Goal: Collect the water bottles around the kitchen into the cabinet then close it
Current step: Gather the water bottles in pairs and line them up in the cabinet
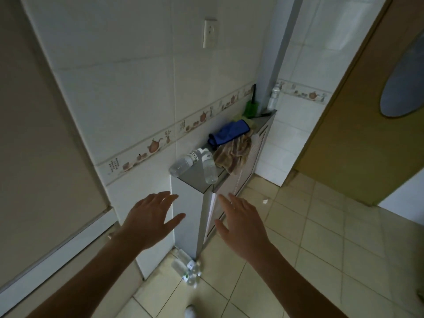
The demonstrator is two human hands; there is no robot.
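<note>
Both hands, the left hand (151,220) and right hand (243,222), reach spread and empty toward the narrow cabinet (187,216) at frame centre, so opening its door (212,211) likely precedes gathering bottles lying on top (195,165) and on the floor (188,268).

Narrow cabinet (187,216) against tiled wall (114,92); near end of its grey top bare.

Top, near to far: two clear bottles (182,165) (210,167) lying on their sides, necks together, one overhanging the wall-side edge; brown rag (234,154) draped over the front edge; blue cloth (229,133); green holder (251,109); upright bottle (274,98) at the far corner beside the pillar (275,53).

Floor at the cabinet's near foot: cluster of bottles (189,268). Open tiled floor (309,226) to the right, up to the wooden door (367,111).

Both hands, left hand (150,220) and right hand (242,222), spread flat in the free space before the cabinet's near end.
</note>
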